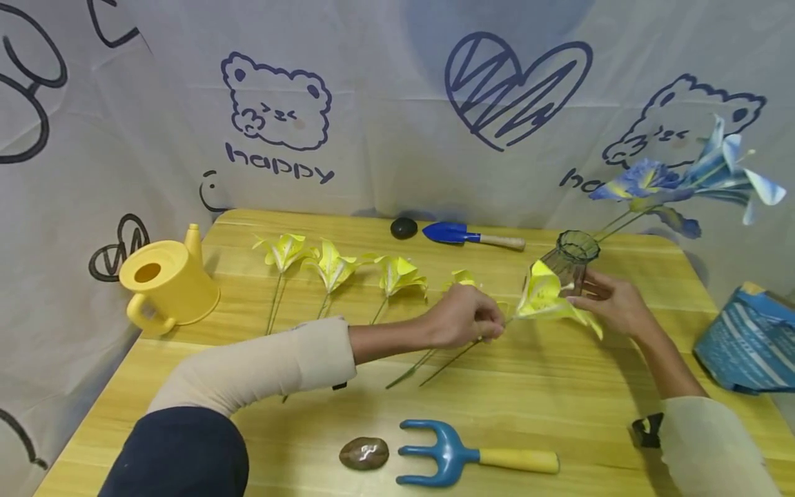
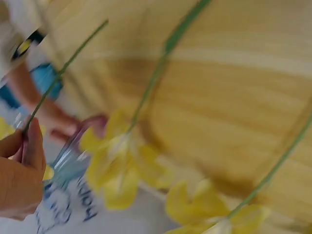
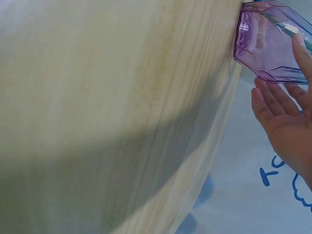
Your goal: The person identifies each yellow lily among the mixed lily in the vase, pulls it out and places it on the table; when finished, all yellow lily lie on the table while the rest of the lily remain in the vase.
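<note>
My left hand [image 1: 466, 316] pinches the thin green stem of an artificial yellow lily [image 1: 542, 295], its bloom pointing right in front of the vase. The bare stem [image 2: 65, 68] sticks out behind the fingers in the left wrist view. My right hand [image 1: 611, 302] holds the faceted glass vase [image 3: 268, 48] low on its side, thumb on one face and fingers on another. A blue-purple flower [image 1: 649, 183] and a blue lily [image 1: 727, 169] stand in the vase, leaning right. Several more yellow lilies [image 1: 333, 266] lie in a row, left of the vase.
A yellow watering can [image 1: 164, 283] stands at the left. At the back are a black stone [image 1: 404, 228] and a blue trowel [image 1: 456, 233]. A brown stone [image 1: 364, 453] and blue hand fork [image 1: 447, 453] lie in front. A blue bag [image 1: 748, 338] sits right.
</note>
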Tool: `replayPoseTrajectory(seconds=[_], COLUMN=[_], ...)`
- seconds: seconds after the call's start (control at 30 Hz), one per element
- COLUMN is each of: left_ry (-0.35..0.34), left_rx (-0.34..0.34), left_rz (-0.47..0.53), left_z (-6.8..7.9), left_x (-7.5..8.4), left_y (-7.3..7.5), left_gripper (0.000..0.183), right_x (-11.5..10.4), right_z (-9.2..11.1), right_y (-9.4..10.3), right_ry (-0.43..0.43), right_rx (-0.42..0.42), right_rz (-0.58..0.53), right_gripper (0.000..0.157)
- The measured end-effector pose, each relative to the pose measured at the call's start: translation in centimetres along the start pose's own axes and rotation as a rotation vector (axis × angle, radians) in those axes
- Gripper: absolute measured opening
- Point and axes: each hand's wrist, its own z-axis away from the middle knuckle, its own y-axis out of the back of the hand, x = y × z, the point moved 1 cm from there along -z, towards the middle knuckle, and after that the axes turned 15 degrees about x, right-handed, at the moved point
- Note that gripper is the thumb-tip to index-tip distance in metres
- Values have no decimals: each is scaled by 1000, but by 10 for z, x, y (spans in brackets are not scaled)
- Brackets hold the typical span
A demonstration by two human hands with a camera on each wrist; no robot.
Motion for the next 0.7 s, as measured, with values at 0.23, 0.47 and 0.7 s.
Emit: replayPoseTrajectory(seconds=[0.23,0.47,0.7], left_ry=[-22,34,33], left_rx=[-236,-378,-375], left_rz=[-152,-236,-295], left_z=[12,16,19], left_x=[-21,-27,-29], left_y=[-23,-35,-37], left_gripper=[15,21,14], right_x=[3,0,4], right_z=[1,1,-1], right_y=[-1,-2,-4], right_ry=[-27,-20,-12], right_rx=[13,-10,-7], right_rz=[-18,6,14], right_gripper=[73,75,75])
